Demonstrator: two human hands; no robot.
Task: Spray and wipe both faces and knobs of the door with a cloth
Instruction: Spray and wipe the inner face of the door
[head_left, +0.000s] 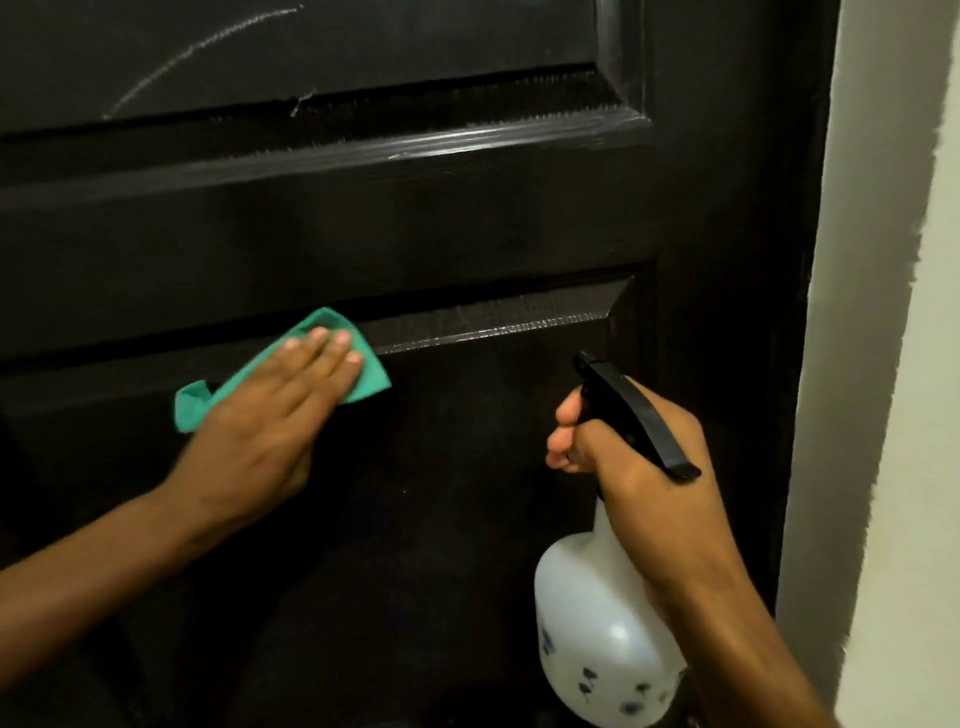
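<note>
Door (415, 218) dark, panelled, fills view; pale wall (893, 364) at 3 o'clock. Spray bottle (602, 623) white, black trigger, at 5 o'clock, right hand (639, 457) curled round neck. Left hand (270, 415) flat, fingers straight, pressing green cloth (363, 374) on door's lower panel edge, 9 o'clock of bottle.

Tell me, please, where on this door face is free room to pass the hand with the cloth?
Free: the dark rail above the green cloth, below the upper panel moulding, and the lower panel between the left hand and the spray bottle. Crowded: the lower right, where the right hand holds the bottle close to the door.
</note>
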